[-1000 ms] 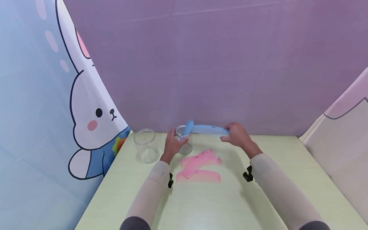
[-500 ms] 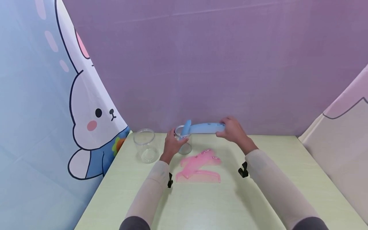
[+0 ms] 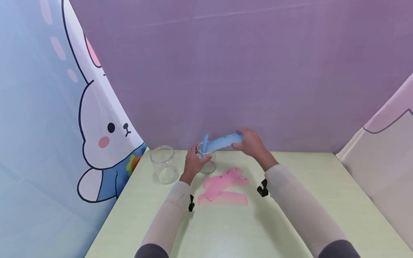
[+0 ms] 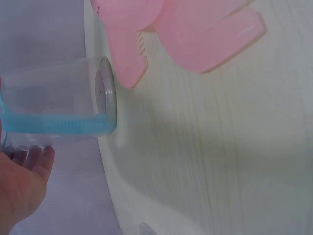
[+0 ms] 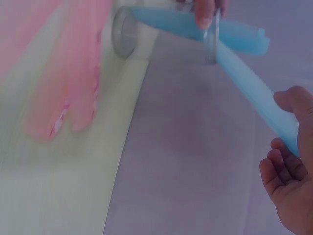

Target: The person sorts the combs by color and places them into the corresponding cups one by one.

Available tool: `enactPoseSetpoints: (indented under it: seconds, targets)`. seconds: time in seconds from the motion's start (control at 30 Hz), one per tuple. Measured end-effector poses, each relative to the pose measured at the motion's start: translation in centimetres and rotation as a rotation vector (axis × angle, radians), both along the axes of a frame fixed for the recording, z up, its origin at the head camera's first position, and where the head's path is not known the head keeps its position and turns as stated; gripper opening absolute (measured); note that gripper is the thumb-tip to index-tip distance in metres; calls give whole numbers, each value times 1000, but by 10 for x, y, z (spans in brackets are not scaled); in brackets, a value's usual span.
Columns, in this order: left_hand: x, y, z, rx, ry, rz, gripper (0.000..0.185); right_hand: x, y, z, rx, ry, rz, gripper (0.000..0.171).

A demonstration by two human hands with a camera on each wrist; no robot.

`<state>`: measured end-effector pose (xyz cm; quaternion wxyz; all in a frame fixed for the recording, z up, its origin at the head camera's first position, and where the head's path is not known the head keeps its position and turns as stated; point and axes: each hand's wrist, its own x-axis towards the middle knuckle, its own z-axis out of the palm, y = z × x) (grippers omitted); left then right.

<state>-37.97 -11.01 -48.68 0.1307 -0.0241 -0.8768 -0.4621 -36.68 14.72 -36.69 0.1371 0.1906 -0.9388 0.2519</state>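
Observation:
My left hand grips a clear jar near its rim, at the back of the table. One blue comb stands inside it, its teeth visible through the wall in the left wrist view. My right hand holds a second blue comb by one end, thumb on one side and fingers on the other. That comb slants down to the left, its far end at the jar's mouth; whether the tip is inside is hard to tell. Several pink combs lie overlapping on the table in front of the jar.
A second, wider clear jar stands at the back left of the table. A purple cloth hangs right behind the table's back edge, with a rabbit-print cloth on the left.
My right hand has moved left toward the jar, and its blue comb has gone from nearly level to slanting. The comb in the jar now stands more upright. My left hand stays put.

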Motion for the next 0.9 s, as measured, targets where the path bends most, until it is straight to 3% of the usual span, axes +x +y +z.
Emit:
enactPoseSetpoints:
  seconds: [0.2, 0.37, 0.6, 0.9]
  targets:
    - [-1, 1, 0, -8, 7, 2, 89, -4, -19, 4, -126, 38, -31, 64]
    - [0, 2, -1, -3, 1, 2, 89, -6, -30, 5, -193, 40, 27, 68]
    - [1, 2, -1, -9, -2, 2, 86, -4, -35, 5, -180, -79, 170, 77]
    - [1, 1, 1, -18, -4, 11, 85, -1, -27, -2, -184, -107, 188, 69]
